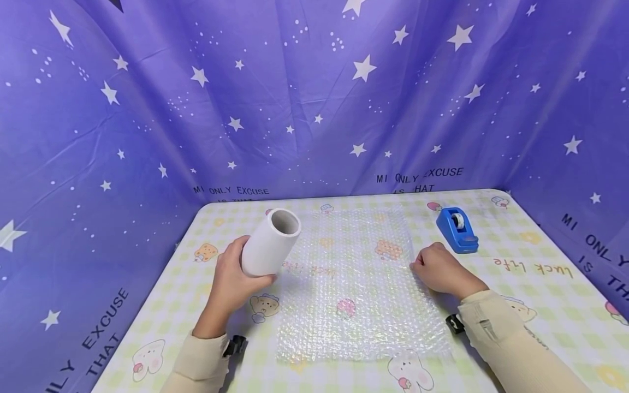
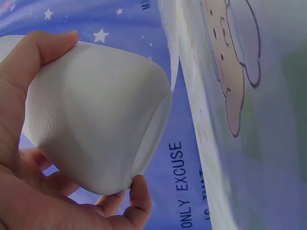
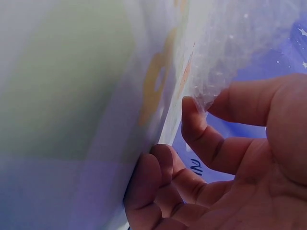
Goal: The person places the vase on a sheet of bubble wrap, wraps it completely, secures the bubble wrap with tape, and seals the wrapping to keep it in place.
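My left hand grips a white vase around its side, thumb on one side and fingers on the other. Tilted over the left edge of the bubble wrap, the vase shows its round mouth in the head view. Its rounded lower end fills the left wrist view, with a fingertip at the base rim. At the sheet's right edge my right hand pinches the bubble wrap between thumb and index finger. The other fingers of that hand curl beside the tabletop.
A blue tape dispenser with a roll of tape stands at the back right, beyond my right hand. The table has a green checked cover with cartoon prints. Purple star-patterned curtains hang behind it and at both sides.
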Demonstrator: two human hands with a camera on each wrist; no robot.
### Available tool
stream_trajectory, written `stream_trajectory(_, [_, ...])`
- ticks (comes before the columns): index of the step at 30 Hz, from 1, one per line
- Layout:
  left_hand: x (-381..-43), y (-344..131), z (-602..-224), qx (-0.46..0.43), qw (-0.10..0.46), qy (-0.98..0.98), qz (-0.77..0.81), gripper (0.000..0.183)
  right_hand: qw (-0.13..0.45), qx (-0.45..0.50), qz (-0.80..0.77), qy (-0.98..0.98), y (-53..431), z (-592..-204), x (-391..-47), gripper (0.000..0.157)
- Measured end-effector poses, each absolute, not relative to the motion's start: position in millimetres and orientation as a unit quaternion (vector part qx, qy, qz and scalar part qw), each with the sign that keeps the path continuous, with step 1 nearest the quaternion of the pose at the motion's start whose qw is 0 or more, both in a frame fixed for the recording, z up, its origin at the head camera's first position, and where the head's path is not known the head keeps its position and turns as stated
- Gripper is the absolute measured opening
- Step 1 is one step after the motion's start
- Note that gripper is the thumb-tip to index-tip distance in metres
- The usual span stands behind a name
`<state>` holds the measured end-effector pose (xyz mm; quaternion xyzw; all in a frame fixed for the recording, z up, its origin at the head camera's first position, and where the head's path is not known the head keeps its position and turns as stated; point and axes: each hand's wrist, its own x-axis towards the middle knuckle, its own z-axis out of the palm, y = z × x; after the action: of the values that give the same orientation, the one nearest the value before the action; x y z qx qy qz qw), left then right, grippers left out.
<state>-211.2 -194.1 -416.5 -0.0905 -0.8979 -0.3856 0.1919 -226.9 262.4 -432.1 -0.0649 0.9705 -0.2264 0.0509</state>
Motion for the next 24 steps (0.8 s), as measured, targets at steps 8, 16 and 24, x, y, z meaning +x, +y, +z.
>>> stream_trajectory(8, [-206.5, -182.4, -413.4, -0.104, 0.189, -0.900, -0.378, 0.090, 0.054, -0.064, -0.223, 0.971, 262.4, -432.8, -227.2, 0.027])
stream_trajectory(16, [-200.4, -171.1, -410.1, -0.123, 0.184, -0.902, -0.371, 0.090, 0.046, -0.068, -0.220, 0.972, 261.9, -433.1, -227.1, 0.028])
stream_trajectory(24, [-196.9, -158.2, -408.6, -0.147, 0.185, -0.902, -0.360, 0.089, 0.048, -0.066, -0.220, 0.972, 259.8, -431.0, -226.1, 0.030])
